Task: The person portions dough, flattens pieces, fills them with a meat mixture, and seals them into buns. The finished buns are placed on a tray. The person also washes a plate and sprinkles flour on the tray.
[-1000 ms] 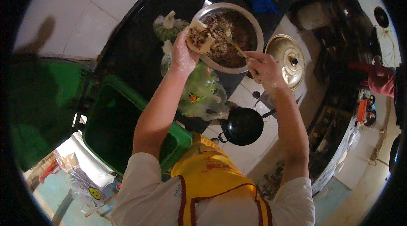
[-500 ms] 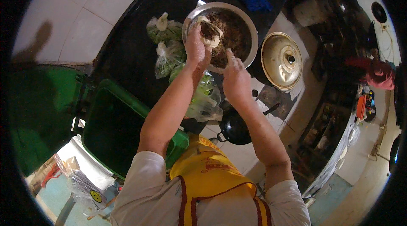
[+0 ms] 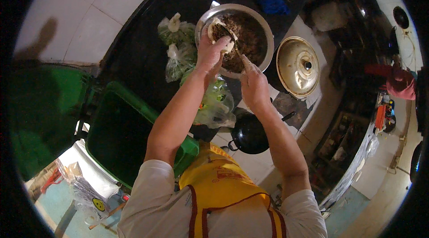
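My left hand [image 3: 209, 55], dusted with flour, cups a pale piece of dough [image 3: 228, 47] above the left side of a wide metal bowl [image 3: 269, 32]. Dark minced filling lies in the dough. More brown minced filling [image 3: 251, 37] fills the bowl. My right hand [image 3: 254, 84] is closed round the handle of a spoon [image 3: 231, 35] near the bowl's near rim. The spoon's dark head rests at the edge of the dough, against the filling in it. My left fingers partly hide the dough.
Tied plastic bags of greens [image 3: 179, 61] lie left of the bowl on the black table [image 3: 138, 37]. A lidded pot [image 3: 298, 66] stands to the right, a black wok [image 3: 250, 133] below. An open green bin [image 3: 129, 99] is at left. A blue cloth-like bundle [image 3: 271, 4] lies beyond.
The spoon has come up from the bowl to the dough in my left hand. My left hand has tilted the dough slightly. The whole view has shifted a little.
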Available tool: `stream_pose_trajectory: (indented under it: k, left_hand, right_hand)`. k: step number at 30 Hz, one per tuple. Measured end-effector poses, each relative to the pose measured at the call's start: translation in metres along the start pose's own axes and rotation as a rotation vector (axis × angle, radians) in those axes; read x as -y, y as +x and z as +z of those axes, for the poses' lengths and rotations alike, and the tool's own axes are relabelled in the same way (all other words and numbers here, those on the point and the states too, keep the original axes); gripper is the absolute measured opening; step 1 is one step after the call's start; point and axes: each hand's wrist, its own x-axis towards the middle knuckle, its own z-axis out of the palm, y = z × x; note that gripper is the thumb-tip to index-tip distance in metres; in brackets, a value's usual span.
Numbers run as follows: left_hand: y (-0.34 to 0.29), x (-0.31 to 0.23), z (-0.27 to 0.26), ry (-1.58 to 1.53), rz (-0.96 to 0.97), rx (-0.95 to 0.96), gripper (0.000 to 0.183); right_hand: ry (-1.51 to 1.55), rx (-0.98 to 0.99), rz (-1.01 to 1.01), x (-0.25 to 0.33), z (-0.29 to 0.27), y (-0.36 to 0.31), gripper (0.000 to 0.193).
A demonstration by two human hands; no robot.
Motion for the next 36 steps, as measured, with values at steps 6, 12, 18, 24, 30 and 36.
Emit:
stream_pose_trajectory:
  k: [6,12,18,24,30,36]
  left_hand:
    - [0.010,0.009,-0.002,0.116,0.139,0.007,0.058]
    - [0.012,-0.017,-0.008,0.035,0.020,-0.015,0.053]
    - [-0.002,-0.038,-0.016,-0.194,-0.090,0.090,0.048]
    - [-0.014,-0.055,-0.022,-0.196,-0.071,0.220,0.052]
    - [-0.037,-0.076,-0.004,-0.269,-0.134,0.199,0.049]
    - [-0.072,-0.066,0.044,-0.327,-0.348,0.184,0.047]
  right_hand:
    - [-0.178,-0.043,-0.049,0.002,-0.006,-0.003,0.051]
    - [-0.316,-0.049,-0.054,-0.006,-0.033,-0.013,0.050]
    - [-0.243,-0.239,-0.087,-0.035,-0.035,0.018,0.046]
    - [-0.431,0.019,0.013,-0.065,-0.014,0.048,0.038]
    - [0.907,-0.083,0.320,-0.061,-0.046,0.016,0.036]
    - [1.140,-0.153,0.521,-0.072,-0.069,-0.064,0.039]
